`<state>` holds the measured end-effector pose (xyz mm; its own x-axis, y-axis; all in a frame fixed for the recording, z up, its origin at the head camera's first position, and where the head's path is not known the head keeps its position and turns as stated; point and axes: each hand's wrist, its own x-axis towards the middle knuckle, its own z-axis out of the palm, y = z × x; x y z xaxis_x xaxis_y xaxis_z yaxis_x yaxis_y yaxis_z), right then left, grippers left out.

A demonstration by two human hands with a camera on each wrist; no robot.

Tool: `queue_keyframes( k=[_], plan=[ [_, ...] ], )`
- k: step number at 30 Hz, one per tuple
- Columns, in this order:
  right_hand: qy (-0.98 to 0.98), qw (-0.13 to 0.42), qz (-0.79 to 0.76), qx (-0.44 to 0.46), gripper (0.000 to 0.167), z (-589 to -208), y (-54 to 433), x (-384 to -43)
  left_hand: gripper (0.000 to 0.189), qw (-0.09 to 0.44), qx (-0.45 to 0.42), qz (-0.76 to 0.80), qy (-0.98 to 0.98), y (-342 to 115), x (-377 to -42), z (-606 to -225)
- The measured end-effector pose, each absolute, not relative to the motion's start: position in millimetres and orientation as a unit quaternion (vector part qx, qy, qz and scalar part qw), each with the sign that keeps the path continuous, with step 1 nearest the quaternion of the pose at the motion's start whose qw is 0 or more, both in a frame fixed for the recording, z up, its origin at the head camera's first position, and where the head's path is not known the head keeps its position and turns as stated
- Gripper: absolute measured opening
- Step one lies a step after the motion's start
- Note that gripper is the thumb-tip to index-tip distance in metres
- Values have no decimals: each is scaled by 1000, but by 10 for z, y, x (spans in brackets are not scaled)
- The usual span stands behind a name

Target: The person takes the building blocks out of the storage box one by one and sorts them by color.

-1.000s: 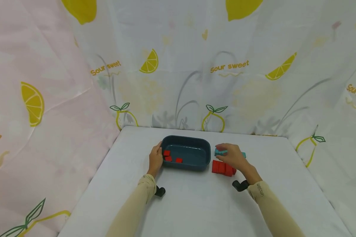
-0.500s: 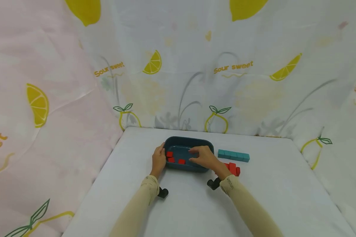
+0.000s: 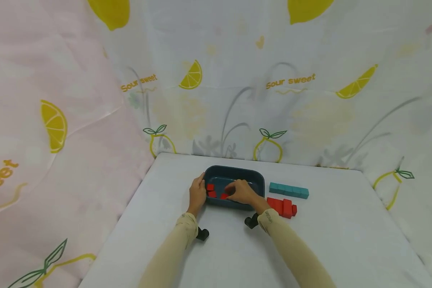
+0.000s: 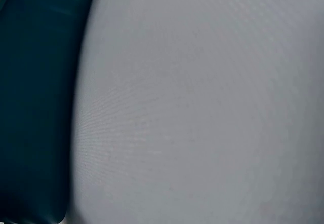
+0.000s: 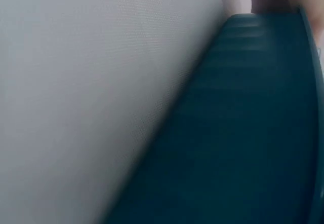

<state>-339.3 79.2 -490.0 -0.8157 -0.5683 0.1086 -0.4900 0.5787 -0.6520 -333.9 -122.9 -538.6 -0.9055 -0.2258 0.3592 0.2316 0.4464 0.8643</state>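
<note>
My left hand (image 3: 197, 195) grips the left end of a dark teal rectangular tray (image 3: 234, 168) with rounded corners. My right hand (image 3: 242, 191) reaches over the tray's front rim, and its thumb and fingertips pinch a red block (image 3: 223, 196) near the front wall. Two more red blocks, one behind (image 3: 210, 187) and one in front (image 3: 212, 194), lie in the left end close to my left hand. Both wrist views look along the tray's outer wall (image 4: 35, 92), the right one from the front side (image 5: 228, 122); the held block is hidden there.
Right of the tray, a straight row of teal blocks (image 3: 289, 190) lies on the white table (image 3: 234, 256). In front of that row sits a group of several red blocks (image 3: 281, 207), partly beside my right wrist. A lemon-print curtain (image 3: 230, 100) hangs behind the table.
My right hand has moved left from above the teal row into the tray, and its spread fingers have closed in on the red block. My left hand stays at the tray; the head view has shifted slightly.
</note>
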Motion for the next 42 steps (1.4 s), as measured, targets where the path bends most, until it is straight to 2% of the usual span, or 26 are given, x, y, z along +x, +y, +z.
queue_keyframes(
  k=[10,19,26,30,42],
  plan=[
    [899,69,-329,-280,29,-4939,745,-3440,35,215,-7,-527,-822,-1209,-3295,-5316],
    [901,81,-325,-275,31,-4966,754,-3463,36,214,-10,-525,-824,-1222,-3291,-5344],
    [903,57,-316,-285,30,-4935,779,-3473,35,228,-15,-513,-827,-1222,-3295,-5340],
    [905,61,-313,-280,31,-4861,816,-3465,35,227,-16,-513,-827,-1225,-3292,-5325],
    [920,21,-286,-265,34,-4601,1246,-3423,36,219,-6,-513,-830,-1231,-3316,-5384]
  ],
)
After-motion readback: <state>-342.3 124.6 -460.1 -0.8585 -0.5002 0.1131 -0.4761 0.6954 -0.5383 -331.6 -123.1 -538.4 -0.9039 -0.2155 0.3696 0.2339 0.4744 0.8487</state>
